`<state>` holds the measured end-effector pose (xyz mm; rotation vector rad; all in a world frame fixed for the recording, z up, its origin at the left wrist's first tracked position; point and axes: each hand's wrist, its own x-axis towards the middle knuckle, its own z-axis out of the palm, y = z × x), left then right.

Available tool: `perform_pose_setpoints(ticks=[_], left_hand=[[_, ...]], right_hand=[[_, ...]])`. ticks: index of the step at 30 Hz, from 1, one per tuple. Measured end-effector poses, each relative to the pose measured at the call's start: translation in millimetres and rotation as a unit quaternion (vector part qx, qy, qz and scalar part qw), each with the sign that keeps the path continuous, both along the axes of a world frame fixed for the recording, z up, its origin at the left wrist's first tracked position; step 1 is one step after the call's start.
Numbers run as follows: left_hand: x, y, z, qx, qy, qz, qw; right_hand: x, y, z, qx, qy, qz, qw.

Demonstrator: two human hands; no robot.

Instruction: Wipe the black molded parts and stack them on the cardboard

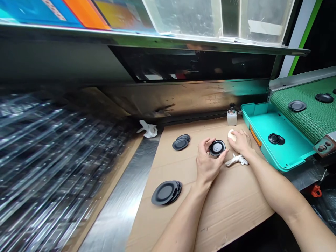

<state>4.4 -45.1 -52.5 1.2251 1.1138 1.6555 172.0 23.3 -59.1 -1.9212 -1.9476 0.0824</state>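
Note:
My left hand (pixel 206 166) grips a black round cap-like part (pixel 217 148) by its rim, its pale grey recessed centre turned up toward me. To the right of it, my right hand (pixel 242 141) pinches a small cream-coloured pad (pixel 231 135) just above the cardboard. Below that hand lies a crumpled white cloth (pixel 237 160). A small clear bottle with a dark cap (pixel 232 118) stands behind it. On the cardboard sheet (pixel 236 199), left of my hands, are two overlapping piles of black discs, one farther back (pixel 181 143) and one nearer (pixel 165 193).
A turquoise tray (pixel 295 143) with black round parts (pixel 274 139) sits at right, beside a green conveyor belt (pixel 312 115) carrying black discs (pixel 297 105). Clear plastic trays (pixel 52 157) are stacked at left. A metal shelf edge (pixel 162 38) overhangs the back. White crumpled material (pixel 148 129) lies back left.

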Motion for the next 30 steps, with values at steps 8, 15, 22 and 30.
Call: perform_pose_setpoints(ticks=[8, 15, 22, 30], left_hand=[[-24, 28, -14.0, -0.108, 0.384, 0.093, 0.912], [-28, 17, -9.3, -0.092, 0.554, -0.001, 0.827], [-25, 5, -10.1, -0.058, 0.534, -0.047, 0.842], [-108, 63, 25.8, -0.033, 0.569, 0.060, 0.820]], right_hand=[[2, 2, -6.6, 0.012, 0.003, 0.002, 1.000], [3, 5, -10.2, 0.013, 0.002, 0.000, 1.000], [1, 2, -4.0, 0.000, 0.006, 0.002, 1.000], [5, 3, -7.5, 0.000, 0.024, -0.002, 1.000]])
